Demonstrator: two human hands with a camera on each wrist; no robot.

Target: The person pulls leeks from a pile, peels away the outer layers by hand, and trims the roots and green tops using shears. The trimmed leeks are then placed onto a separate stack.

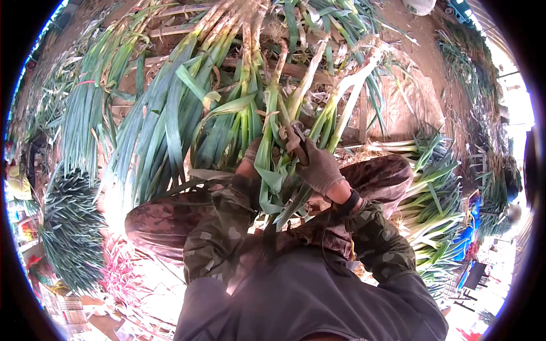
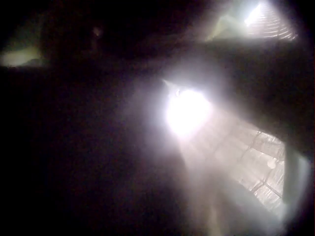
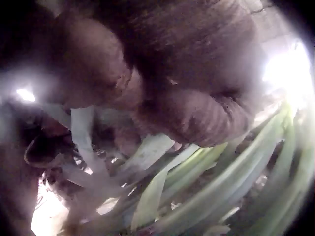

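Long green onions (image 1: 272, 122) with green leaves and pale root ends lie before the seated person. My gloved left hand (image 1: 251, 152) grips green onion stalks, and hanging leaves partly hide its fingers. Beside it on the right, my gloved right hand (image 1: 319, 168) holds a dark, narrow tool (image 1: 299, 149) against the stalks; I cannot tell its kind. In the right wrist view the glove (image 3: 197, 113) has curled fingers, above green leaves (image 3: 216, 182). The left wrist view is mostly dark, with one glaring bright patch.
Bundles of green onions (image 1: 91, 128) lie to the left, one with a red tie. A dense green bundle (image 1: 69, 233) stands below them. More green onions (image 1: 438, 210) are piled by the right knee. Wooden slats (image 1: 182, 10) and a brown board (image 1: 412, 94) lie ahead.
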